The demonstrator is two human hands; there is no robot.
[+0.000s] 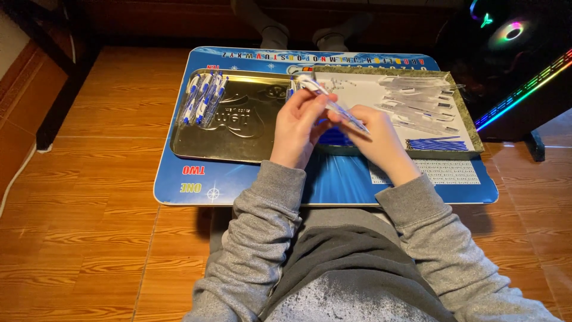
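A light, stiff, slippery clear pen (333, 106) is pinched at both ends between left hand (298, 128) and right hand (378, 140) fingers.

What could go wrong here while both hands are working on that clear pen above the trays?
1. The clear pen is held in the air between the left hand and right hand; a small part could slip out and perhaps drop off the blue mat.
2. The right sleeve lies close to the tray of clear barrels and blue refills, and might nudge them.
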